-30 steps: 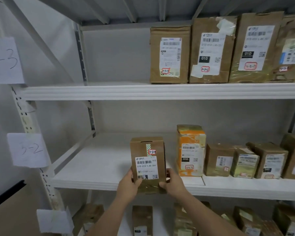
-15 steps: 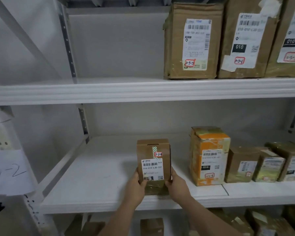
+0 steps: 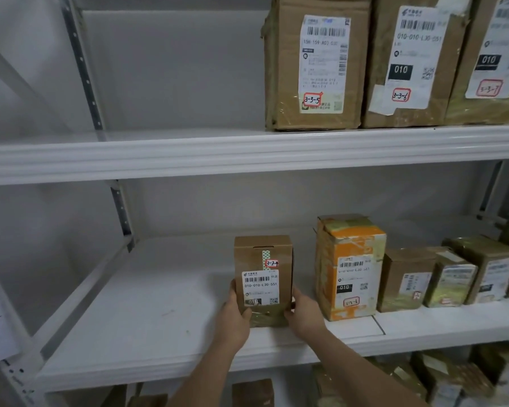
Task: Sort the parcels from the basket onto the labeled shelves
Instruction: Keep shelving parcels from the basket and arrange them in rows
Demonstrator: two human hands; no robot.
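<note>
Between curled fingers of left hand (image 3: pixel 232 320) and right hand (image 3: pixel 304 314), brown parcel (image 3: pixel 263 284) is gripped upright on middle shelf (image 3: pixel 159 315); base to be seated flat beside orange box (image 3: pixel 350 268), label kept facing out before release

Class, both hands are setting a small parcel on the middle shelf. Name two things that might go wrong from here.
1. The parcel stands tall and narrow near the shelf's front edge; released carelessly, it might tip off.
2. Slid right, it may bump the orange box beside the right hand.
</note>
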